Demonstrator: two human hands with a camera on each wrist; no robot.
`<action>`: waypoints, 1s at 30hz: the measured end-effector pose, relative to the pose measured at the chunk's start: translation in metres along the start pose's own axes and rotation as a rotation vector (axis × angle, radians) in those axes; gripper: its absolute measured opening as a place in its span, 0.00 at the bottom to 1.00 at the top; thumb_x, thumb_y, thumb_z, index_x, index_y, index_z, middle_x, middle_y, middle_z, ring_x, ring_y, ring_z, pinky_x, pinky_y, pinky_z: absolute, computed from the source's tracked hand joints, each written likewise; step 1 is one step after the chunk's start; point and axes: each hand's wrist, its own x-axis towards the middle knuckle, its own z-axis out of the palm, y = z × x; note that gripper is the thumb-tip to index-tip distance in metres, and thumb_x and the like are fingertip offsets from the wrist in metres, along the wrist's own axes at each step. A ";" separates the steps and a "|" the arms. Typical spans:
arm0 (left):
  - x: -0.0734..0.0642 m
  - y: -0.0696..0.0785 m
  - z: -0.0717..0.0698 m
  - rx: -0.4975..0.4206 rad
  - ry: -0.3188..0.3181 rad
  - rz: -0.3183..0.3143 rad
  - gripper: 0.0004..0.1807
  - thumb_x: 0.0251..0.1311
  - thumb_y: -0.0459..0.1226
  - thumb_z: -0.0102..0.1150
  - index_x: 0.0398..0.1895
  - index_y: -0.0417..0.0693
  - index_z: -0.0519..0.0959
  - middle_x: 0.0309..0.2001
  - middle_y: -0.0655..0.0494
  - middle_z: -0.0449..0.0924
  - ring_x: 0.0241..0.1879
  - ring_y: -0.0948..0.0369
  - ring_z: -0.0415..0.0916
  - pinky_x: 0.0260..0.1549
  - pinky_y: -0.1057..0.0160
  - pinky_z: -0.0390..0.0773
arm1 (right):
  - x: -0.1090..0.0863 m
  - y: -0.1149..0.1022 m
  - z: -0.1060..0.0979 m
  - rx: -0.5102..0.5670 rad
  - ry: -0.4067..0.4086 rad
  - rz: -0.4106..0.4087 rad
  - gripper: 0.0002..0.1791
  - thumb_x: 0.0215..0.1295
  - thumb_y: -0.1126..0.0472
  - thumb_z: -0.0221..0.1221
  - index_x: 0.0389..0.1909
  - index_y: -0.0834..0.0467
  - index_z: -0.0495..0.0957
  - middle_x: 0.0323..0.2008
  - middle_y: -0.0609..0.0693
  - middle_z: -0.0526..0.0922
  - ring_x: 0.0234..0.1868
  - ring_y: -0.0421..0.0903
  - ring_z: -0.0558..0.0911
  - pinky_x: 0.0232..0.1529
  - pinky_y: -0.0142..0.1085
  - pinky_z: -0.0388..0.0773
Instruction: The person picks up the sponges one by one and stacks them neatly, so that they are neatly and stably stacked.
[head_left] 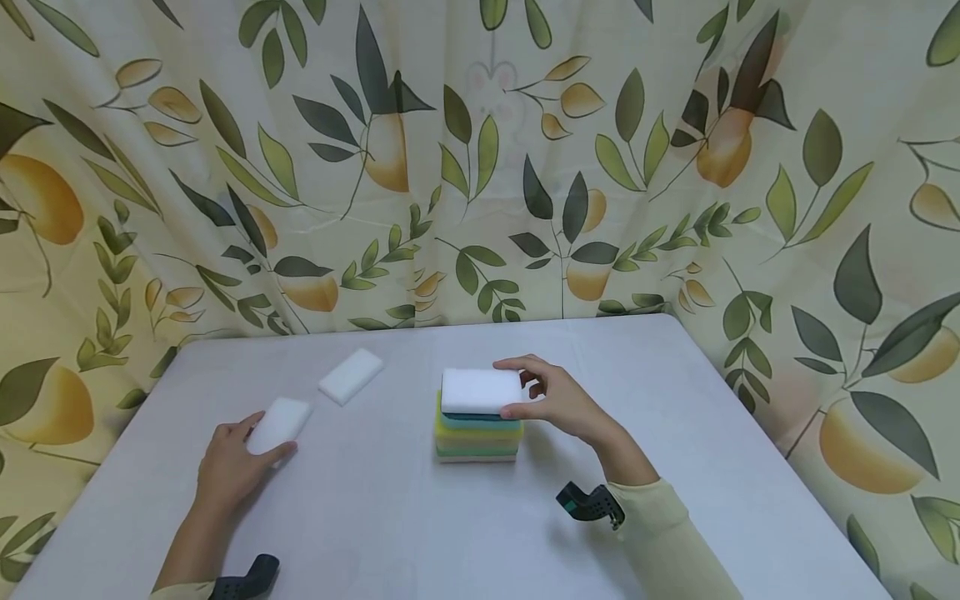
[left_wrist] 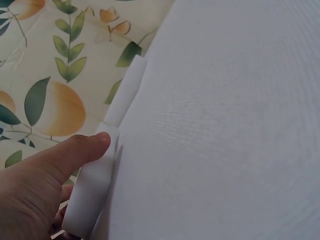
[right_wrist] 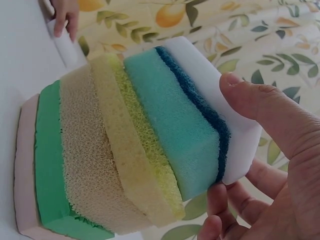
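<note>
Several sponges form a stack [head_left: 477, 435] on the table. From the bottom, the right wrist view shows a pink layer [right_wrist: 26, 165], a green one [right_wrist: 50, 150], a coarse beige one [right_wrist: 85, 150], a pale yellow one [right_wrist: 120, 135] and a turquoise sponge [right_wrist: 170, 120] with a dark blue scouring side. A white sponge [head_left: 480, 391] lies on top, its near and far edges pinched between thumb and fingers of my right hand [head_left: 558, 398]. Over at the left, my left hand [head_left: 228, 467] grips another white sponge [head_left: 281, 423] by its sides, thumb on the near side.
Beyond the left hand a third white sponge [head_left: 351, 377] lies flat on the white tabletop [head_left: 390, 517]. A curtain [head_left: 480, 167] printed with fruit and leaves hangs behind the table and along both sides. Each wrist wears a black camera mount [head_left: 591, 503].
</note>
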 end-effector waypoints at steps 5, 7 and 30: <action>0.000 0.002 -0.003 -0.029 -0.011 -0.004 0.54 0.51 0.61 0.67 0.71 0.34 0.61 0.58 0.27 0.61 0.57 0.32 0.64 0.51 0.33 0.68 | 0.000 -0.001 0.000 0.007 0.001 -0.004 0.38 0.48 0.52 0.75 0.63 0.54 0.75 0.50 0.50 0.75 0.43 0.50 0.71 0.43 0.42 0.71; 0.000 0.003 -0.004 -0.045 -0.016 -0.006 0.53 0.51 0.61 0.67 0.71 0.34 0.61 0.59 0.27 0.60 0.57 0.32 0.64 0.52 0.33 0.68 | 0.000 -0.001 0.000 0.006 -0.001 -0.007 0.38 0.49 0.52 0.75 0.63 0.53 0.75 0.50 0.50 0.75 0.43 0.51 0.71 0.44 0.43 0.71; -0.006 0.046 -0.027 -0.143 -0.044 0.075 0.51 0.52 0.62 0.67 0.71 0.41 0.64 0.64 0.31 0.64 0.59 0.34 0.65 0.47 0.36 0.74 | 0.001 0.001 0.000 0.009 0.004 0.000 0.36 0.48 0.52 0.75 0.62 0.49 0.76 0.50 0.49 0.76 0.44 0.50 0.72 0.43 0.40 0.71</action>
